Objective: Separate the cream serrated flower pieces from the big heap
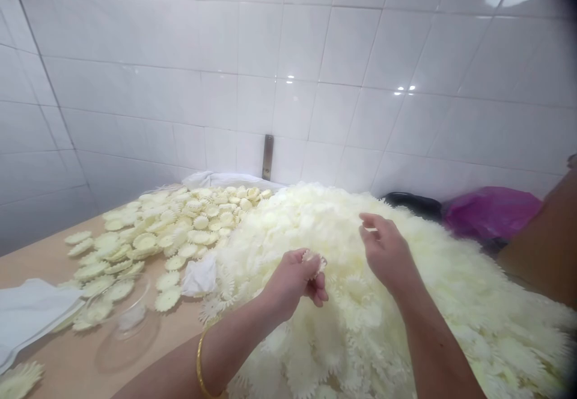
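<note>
My left hand [300,279], with a gold bangle [201,360] on the wrist, pinches a small pale serrated piece [314,261] between thumb and fingers. It hovers over the near side of a big heap of pale yellow, fringed, petal-like pieces [306,213]. To its right, my right hand [385,252] hangs above the same heap, thumb and forefinger apart with nothing visible between them. On the left lies a spread of pale yellow round discs with toothed edges [145,241], some overlapping in stacks.
A clear round dish [128,339] and a crumpled white tissue [199,274] lie on the tan table [180,333]. White sheets [36,309] rest at the left edge. Behind the heap are a black object [415,205], a purple plastic bag [491,210] and a tiled wall [180,86].
</note>
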`<state>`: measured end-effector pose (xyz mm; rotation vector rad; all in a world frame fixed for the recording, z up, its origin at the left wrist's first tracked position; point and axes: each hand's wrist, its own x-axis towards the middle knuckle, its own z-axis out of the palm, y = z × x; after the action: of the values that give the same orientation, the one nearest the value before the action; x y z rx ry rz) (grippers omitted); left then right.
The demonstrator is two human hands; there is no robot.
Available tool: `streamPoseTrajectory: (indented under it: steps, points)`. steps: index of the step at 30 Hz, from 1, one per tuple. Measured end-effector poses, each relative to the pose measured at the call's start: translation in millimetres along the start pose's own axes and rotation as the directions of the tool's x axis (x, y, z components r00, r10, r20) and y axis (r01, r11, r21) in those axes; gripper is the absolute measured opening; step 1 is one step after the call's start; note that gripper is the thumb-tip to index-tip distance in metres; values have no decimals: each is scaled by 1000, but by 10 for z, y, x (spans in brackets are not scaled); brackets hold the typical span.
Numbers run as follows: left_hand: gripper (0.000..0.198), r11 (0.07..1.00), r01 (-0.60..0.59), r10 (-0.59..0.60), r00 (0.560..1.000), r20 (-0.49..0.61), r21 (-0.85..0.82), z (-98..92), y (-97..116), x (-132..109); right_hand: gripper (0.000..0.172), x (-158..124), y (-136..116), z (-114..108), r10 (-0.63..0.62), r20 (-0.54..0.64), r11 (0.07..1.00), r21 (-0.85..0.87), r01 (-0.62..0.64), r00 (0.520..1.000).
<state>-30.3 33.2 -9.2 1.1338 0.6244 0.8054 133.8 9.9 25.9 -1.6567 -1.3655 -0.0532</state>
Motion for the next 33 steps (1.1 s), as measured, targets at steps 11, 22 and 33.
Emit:
streamPoseTrajectory:
  steps: [11, 22, 33]
  points:
    - [42, 997, -25, 29, 998, -64, 68, -56, -66, 52, 20, -148, -307, -24, -197, 474, 954, 296, 55, 858]
    - [57, 996, 41, -37, 998, -46, 82, -53, -14, 17, 10, -234, -374, 100, -201, 535, 965, 254, 71, 821]
    - [36, 965, 193, -170, 976, 134, -178, -32, 29, 3, 19, -193, -305, 145, -144, 470, 978, 201, 53, 871]
